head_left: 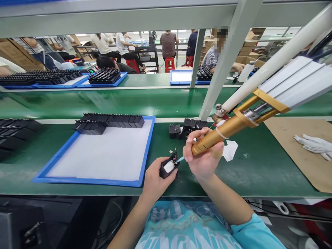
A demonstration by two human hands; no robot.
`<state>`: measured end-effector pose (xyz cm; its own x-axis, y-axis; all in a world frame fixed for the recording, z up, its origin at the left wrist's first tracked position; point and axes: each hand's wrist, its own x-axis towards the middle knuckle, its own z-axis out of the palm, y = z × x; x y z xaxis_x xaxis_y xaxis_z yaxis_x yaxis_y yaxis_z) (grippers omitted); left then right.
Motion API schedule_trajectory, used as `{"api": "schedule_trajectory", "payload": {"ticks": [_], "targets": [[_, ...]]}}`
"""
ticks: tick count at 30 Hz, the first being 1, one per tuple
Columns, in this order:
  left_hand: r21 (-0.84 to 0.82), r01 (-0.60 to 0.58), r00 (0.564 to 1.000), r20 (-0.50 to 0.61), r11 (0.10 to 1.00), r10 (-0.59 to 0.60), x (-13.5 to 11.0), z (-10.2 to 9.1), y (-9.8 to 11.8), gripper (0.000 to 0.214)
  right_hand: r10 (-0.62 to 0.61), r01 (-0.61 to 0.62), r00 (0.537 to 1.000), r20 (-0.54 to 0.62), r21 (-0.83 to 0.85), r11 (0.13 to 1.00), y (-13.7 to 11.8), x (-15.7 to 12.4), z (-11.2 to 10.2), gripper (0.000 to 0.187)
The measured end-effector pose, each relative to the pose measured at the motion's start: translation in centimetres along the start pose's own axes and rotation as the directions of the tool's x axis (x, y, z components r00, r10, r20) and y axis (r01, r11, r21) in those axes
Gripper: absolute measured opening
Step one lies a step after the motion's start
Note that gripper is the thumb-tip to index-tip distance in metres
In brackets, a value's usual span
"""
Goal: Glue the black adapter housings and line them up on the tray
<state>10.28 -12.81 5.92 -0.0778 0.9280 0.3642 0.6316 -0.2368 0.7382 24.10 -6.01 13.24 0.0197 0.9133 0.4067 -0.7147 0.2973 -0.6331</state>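
My left hand (pixel 155 180) grips a small black plastic housing (pixel 169 167) with a white piece inside and wires at its far end. In my right hand (pixel 203 157) is a gold dispensing gun (pixel 220 136), its barrel slanting up to the right. The light-blue nozzle (pixel 180 159) reaches down to the housing's open top, at the wire end. Just beyond my hands lies a cluster of black housings (pixel 192 124). To the left, a blue-rimmed tray (pixel 147 152) carries rows of black housings (pixel 121 121) along its far side.
A white scrap (pixel 230 150) lies right of my right hand. White gloves (pixel 313 145) rest on brown cardboard (pixel 287 145). More black units (pixel 15 135) stand at far left. A grey upright post (pixel 220 69) and a white pipe (pixel 275 52) cross the right side. Co-workers sit beyond the bench.
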Motion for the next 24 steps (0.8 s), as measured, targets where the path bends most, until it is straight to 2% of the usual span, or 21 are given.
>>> {"api": "schedule_trajectory", "payload": {"ticks": [5, 10, 15, 19, 24], "targets": [[-0.003, 0.042, 0.999, 0.009, 0.999, -0.042, -0.1, 0.0, -0.2, 0.030, 0.003, -0.003, 1.000, -0.008, -0.023, 1.000, 0.0, -0.1, 0.4, 0.046], [-0.008, 0.033, 0.999, -0.008, 0.999, -0.033, 0.0, 0.4, -0.3, 0.031, -0.001, 0.001, 1.000, -0.010, -0.028, 1.000, 0.2, -0.2, 0.9, 0.048], [-0.095, 0.041, 0.999, 0.027, 0.995, -0.039, 0.3, 1.1, -0.4, 0.037, -0.010, 0.009, 1.000, 0.022, 0.029, 1.000, 0.4, -0.3, 1.3, 0.044], [-0.129, 0.010, 1.000, 0.028, 0.992, -0.007, 0.8, 1.6, 0.1, 0.036, 0.007, -0.008, 1.000, 0.030, 0.029, 1.000, 0.6, -0.4, 1.6, 0.046], [-0.075, -0.037, 0.999, -0.017, 0.996, 0.035, 1.3, 1.9, 0.5, 0.033, 0.006, -0.006, 0.999, 0.034, -0.013, 1.000, 0.6, -0.6, 1.6, 0.038]]}}
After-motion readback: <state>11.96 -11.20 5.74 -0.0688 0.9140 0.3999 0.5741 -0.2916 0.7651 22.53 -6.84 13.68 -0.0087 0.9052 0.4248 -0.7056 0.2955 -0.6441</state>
